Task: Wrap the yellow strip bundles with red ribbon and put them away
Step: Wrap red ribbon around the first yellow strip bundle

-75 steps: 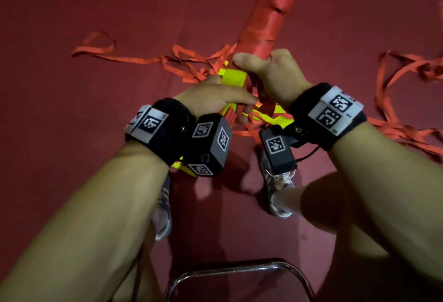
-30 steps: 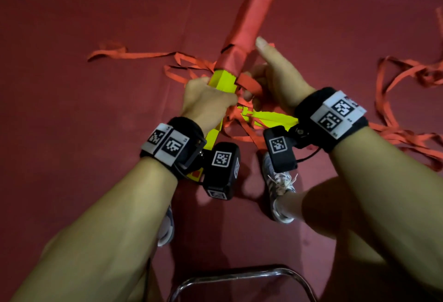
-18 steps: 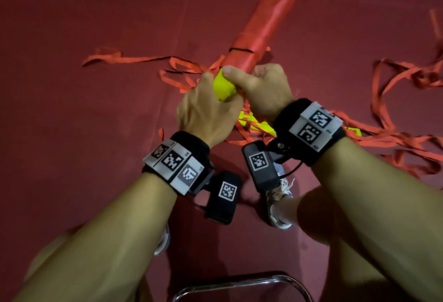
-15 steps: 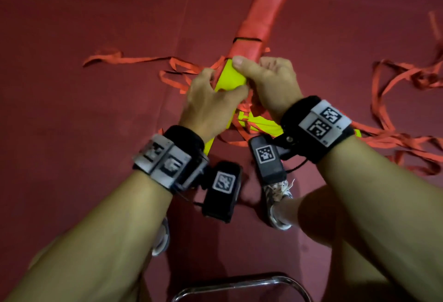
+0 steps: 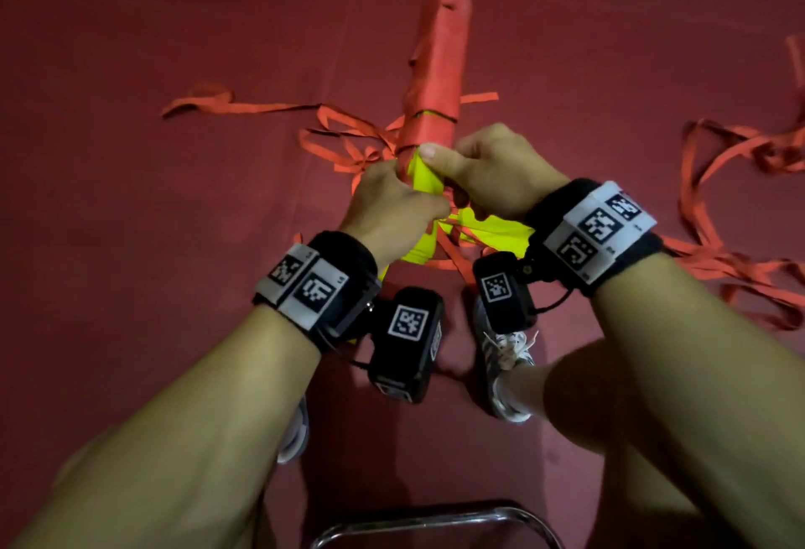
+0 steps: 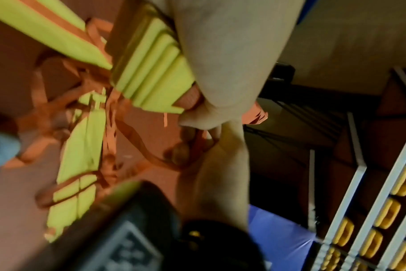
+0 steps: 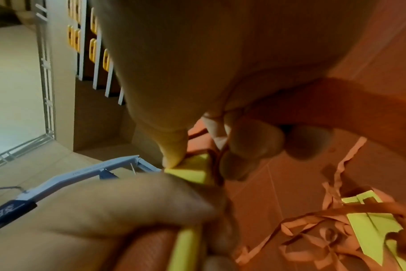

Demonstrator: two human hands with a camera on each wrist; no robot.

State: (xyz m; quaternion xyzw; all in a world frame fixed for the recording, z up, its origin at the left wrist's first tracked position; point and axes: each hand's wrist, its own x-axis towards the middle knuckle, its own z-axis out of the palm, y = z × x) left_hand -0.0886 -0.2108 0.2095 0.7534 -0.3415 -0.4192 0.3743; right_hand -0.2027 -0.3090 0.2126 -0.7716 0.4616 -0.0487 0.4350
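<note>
Yellow strip bundle (image 5: 424, 177), far length wound in red ribbon (image 5: 440, 69); left grip (image 5: 392, 208) curled round bare part, right grip (image 5: 492, 173) clasping it beside (thumb on yellow); loose ribbons (image 5: 718, 269) on floor (image 5: 130, 200).

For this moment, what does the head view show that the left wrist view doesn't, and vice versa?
Head only: the red-wrapped far length of the yellow strip bundle, a grey sneaker, a bent metal tube frame. Left wrist only: a white rack with yellow handles, the right hand pinching red ribbon. Both: the left hand and right hand on the bundle.
</note>
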